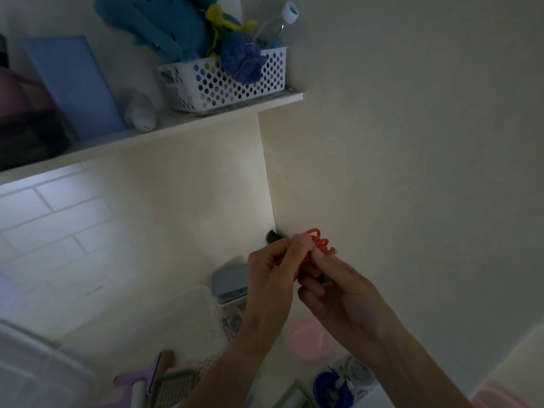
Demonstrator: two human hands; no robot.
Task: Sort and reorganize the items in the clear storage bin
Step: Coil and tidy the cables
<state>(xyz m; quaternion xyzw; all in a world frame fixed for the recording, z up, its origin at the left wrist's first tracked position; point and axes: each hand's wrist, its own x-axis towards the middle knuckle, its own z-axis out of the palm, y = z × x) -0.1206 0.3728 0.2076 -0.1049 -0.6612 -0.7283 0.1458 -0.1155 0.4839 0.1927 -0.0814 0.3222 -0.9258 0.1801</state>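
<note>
While raised before the wall, both hands, left hand [269,270] and right hand [338,293], pinch a coiled red cord [319,244] between curled fingers.

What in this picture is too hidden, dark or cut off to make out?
Head view:
- Red coiled cord: its lower part is wrapped by the left hand and right hand, so its full length is hidden.
- Small black object: mostly behind the fingers; unidentifiable.
- Clear bin: contents dim and blurred.
- Blue cable: cut off by the bottom edge and the right arm.
- Basket: inside hidden by toys.
</note>
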